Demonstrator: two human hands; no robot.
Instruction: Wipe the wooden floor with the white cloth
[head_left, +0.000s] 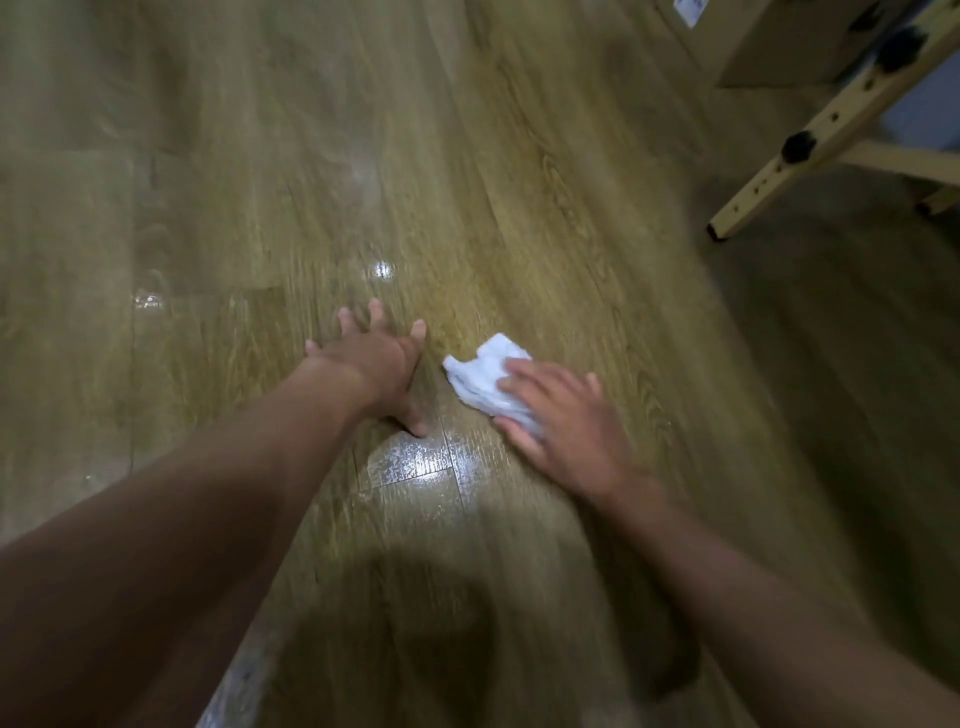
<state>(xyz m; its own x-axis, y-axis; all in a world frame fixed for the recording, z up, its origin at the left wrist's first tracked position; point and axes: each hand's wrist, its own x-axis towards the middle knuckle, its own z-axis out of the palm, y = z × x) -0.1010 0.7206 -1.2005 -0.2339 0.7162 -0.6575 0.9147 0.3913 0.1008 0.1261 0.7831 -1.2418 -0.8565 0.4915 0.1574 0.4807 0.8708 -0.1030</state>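
Note:
A crumpled white cloth (480, 376) lies on the wooden floor (519, 208) near the middle of the view. My right hand (561, 421) presses down on the cloth, fingers over its near half and thumb along its edge. My left hand (376, 358) rests flat on the floor just left of the cloth, fingers spread, holding nothing. A shiny wet patch (415, 462) glints on the boards between my two wrists.
A pale wooden furniture leg (810, 145) with black bolts slants down at the upper right. A cardboard box (779, 41) stands behind it. More wet glints show on the floor at the left (148, 299) and beyond my left hand (383, 269).

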